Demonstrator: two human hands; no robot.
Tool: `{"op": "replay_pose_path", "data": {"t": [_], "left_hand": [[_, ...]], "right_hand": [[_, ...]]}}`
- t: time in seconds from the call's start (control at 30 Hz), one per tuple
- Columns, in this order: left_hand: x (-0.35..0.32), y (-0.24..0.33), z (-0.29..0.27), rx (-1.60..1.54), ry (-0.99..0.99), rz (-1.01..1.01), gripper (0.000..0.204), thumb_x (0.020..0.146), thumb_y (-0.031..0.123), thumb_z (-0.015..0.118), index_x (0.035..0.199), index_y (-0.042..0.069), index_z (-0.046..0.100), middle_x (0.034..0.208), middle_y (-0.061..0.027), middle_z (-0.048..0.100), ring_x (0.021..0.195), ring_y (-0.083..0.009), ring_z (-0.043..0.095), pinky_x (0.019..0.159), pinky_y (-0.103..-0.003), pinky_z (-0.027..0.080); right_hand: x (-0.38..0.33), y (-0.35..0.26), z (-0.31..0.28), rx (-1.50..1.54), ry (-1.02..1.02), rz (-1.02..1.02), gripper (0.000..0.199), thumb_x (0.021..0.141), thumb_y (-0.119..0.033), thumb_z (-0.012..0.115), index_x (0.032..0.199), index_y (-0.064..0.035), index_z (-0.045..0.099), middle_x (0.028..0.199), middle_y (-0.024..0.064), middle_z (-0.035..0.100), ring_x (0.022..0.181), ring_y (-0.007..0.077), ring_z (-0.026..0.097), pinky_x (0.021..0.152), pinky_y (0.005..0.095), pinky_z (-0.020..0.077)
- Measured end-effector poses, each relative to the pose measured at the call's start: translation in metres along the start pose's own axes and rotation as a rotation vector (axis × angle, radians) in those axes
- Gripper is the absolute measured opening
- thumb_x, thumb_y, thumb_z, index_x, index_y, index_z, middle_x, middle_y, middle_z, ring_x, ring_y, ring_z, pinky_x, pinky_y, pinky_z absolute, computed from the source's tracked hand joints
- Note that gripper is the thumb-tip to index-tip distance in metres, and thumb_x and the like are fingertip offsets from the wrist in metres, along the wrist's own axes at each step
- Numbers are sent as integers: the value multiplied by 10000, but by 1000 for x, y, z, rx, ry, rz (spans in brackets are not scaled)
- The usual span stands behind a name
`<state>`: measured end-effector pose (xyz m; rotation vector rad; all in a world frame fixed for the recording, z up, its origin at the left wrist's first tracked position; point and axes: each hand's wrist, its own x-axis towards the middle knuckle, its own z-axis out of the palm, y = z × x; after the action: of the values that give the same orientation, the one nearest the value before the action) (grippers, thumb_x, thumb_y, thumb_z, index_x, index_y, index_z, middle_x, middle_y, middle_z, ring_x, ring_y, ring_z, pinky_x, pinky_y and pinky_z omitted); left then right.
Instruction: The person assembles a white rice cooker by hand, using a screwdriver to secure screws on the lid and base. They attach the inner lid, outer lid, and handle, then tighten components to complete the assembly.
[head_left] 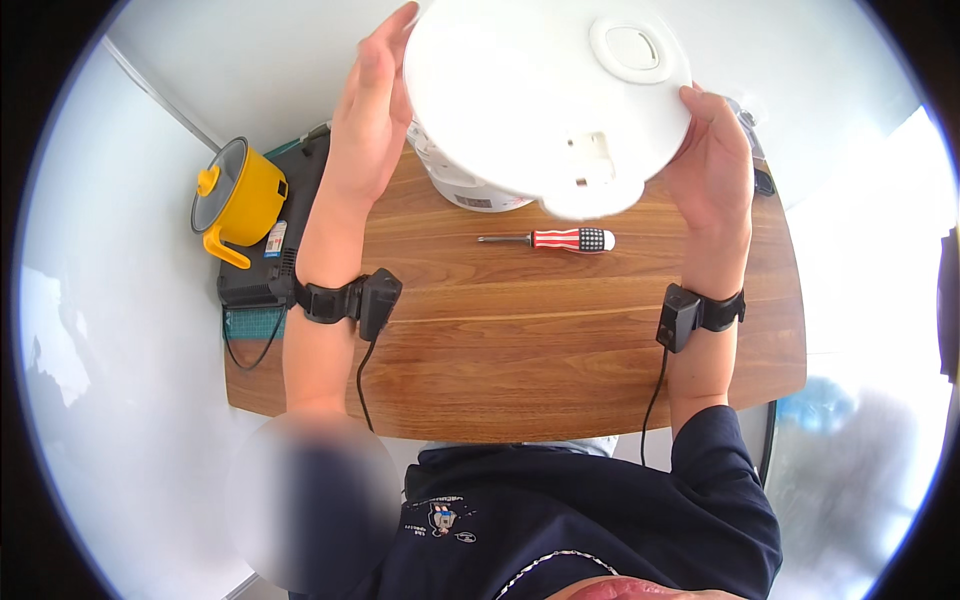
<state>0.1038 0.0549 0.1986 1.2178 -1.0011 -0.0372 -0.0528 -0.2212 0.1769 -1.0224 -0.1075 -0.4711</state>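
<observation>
A round white lid [520, 95], like a rice cooker's, is held tilted between my two hands over the far part of the table. It has an oval vent [634, 50] and a small recessed opening [592, 158] near its near edge. My left hand [372, 110] presses along the lid's left rim, fingers extended upward. On the right rim sits my right hand [715, 150], thumb on top, its other fingers mostly hidden. Behind and below the lid shows part of a white appliance body [470, 188]; whether they are joined I cannot tell. A screwdriver [572, 240] with a red, white and dark handle lies nearer me.
At the left, a yellow pot [255, 208] with a glass lid stands on a dark boxy device [250, 288] over a green mat [255, 322]. Small dark items [764, 183] lie at the far right edge. Cables hang from black devices strapped on both wrists.
</observation>
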Motion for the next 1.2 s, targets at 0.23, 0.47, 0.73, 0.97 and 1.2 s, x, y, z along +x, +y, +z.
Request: {"op": "replay_pose_path", "data": {"t": [0.23,0.47,0.73,0.97,1.2], "left_hand": [[22,34,9,-50,-82,-400,669,1093,278,599,1588,-107,365,1446,-214,607,1282,-270,624,1081,-385,521],[50,33,-29,-480,242,-352,436,1064,155,601,1412,-105,560,1256,-192,703,1125,-292,709,935,-388,603],[67,-24,-118,-305,428,-341,365,1038,117,594,1313,-123,609,1256,-189,713,1122,-269,710,976,-383,586],[55,-33,-103,-185,550,-444,328,1063,90,553,1326,-95,616,1345,-203,703,1247,-305,683,1082,-402,557],[33,-36,-99,-126,461,-506,369,1075,108,524,1345,-128,610,1345,-219,677,1215,-296,675,1034,-403,552]], "right_hand": [[8,2,13,-13,90,105,514,1086,-354,600,1381,67,614,1329,207,716,1215,274,715,1003,368,591],[82,-18,57,75,-147,-146,489,1123,-385,512,1380,21,604,1241,150,726,1176,251,684,1075,449,523],[95,29,89,-756,-51,-308,587,1127,-373,528,1511,70,509,1436,157,625,1332,243,566,1130,391,460],[106,65,43,-664,-333,-203,544,1143,-343,491,1531,38,509,1429,80,636,1315,184,541,1157,360,406],[49,76,50,-869,-108,-106,567,1158,-397,423,1620,-69,460,1626,156,496,1547,287,404,1286,418,300]]}}
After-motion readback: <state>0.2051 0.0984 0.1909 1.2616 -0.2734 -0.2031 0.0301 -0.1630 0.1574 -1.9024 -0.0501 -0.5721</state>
